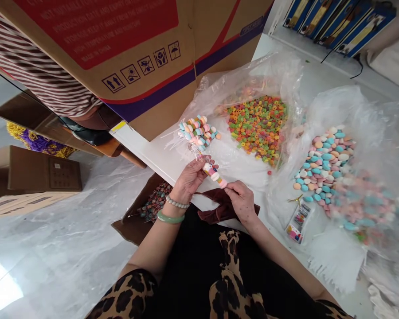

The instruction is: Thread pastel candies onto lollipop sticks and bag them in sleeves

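- At left, an open carton [128, 228] stands below the edge of the table [159, 155]; many colourful small things lie in it.
- Next, the left hand [189, 177] is closed: its thumb and fingers pinch the upper end of a strand.
- Just beyond this hand, a pile [199, 128] of similar pieces, pink, blue, orange and white, lies on the table.
- The strand [214, 173] is between the two hands, tilted down to the right. A small printed part shows near its upper end, but I cannot read it.
- The right hand [242, 200] is also closed, with its fingertips on the pink lower end.
- The step in hand, I judge, is arranging this one strand. The next move seems to call for a steady left pinch and a gentle right one.
- Farther right, the rings [259, 126] lie in clear plastic.
- A flat packet [298, 223] lies well apart from the right hand.
- Last, the oval pieces [326, 155] lie in another clear bag.
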`<action>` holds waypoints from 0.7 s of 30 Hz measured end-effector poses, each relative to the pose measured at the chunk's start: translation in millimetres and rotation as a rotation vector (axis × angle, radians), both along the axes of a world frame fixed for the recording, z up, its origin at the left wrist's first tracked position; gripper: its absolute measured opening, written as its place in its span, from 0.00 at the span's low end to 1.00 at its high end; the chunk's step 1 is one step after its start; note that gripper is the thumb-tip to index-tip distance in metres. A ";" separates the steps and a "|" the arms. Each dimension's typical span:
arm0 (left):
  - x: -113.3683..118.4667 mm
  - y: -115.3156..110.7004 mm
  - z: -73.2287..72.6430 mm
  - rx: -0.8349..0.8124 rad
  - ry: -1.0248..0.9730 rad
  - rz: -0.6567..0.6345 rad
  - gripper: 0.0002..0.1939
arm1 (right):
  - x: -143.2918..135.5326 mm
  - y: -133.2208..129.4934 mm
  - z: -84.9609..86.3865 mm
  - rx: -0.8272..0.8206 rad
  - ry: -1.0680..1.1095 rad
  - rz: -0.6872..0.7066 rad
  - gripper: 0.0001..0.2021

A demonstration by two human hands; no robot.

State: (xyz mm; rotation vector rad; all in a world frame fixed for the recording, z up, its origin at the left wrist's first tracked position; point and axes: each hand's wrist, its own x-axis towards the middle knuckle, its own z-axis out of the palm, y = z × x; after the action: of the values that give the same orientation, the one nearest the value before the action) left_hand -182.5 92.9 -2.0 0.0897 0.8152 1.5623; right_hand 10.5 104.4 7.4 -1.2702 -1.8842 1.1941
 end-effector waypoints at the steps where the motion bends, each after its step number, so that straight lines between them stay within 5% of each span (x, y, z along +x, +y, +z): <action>1: 2.0 1.0 0.3 0.015 0.007 0.034 0.11 | 0.5 1.0 -0.4 0.001 -0.008 -0.012 0.06; 4: 11.7 0.7 0.4 0.030 -0.007 0.130 0.12 | 1.9 3.8 -3.1 -0.111 0.048 -0.057 0.05; 9: 29.2 -4.9 -0.5 0.078 0.043 0.114 0.15 | 2.1 7.4 -4.2 -0.716 0.367 -0.128 0.09; 15: 30.9 -8.8 -3.0 0.030 0.069 0.110 0.17 | 9.5 19.0 -0.2 -1.206 0.546 0.008 0.14; 18: 30.1 -9.8 -4.0 -0.008 0.067 0.115 0.17 | 11.8 18.2 -3.9 -0.975 0.437 -0.054 0.12; 21: 30.2 -11.1 -2.4 -0.068 0.096 0.140 0.15 | 12.3 11.4 -6.2 -0.321 0.134 -0.074 0.07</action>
State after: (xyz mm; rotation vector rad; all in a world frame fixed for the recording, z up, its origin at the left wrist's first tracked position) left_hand -152.3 81.8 -4.5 0.0601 0.9665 1.6702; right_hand 22.8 115.8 1.2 -1.3721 -1.5800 1.5464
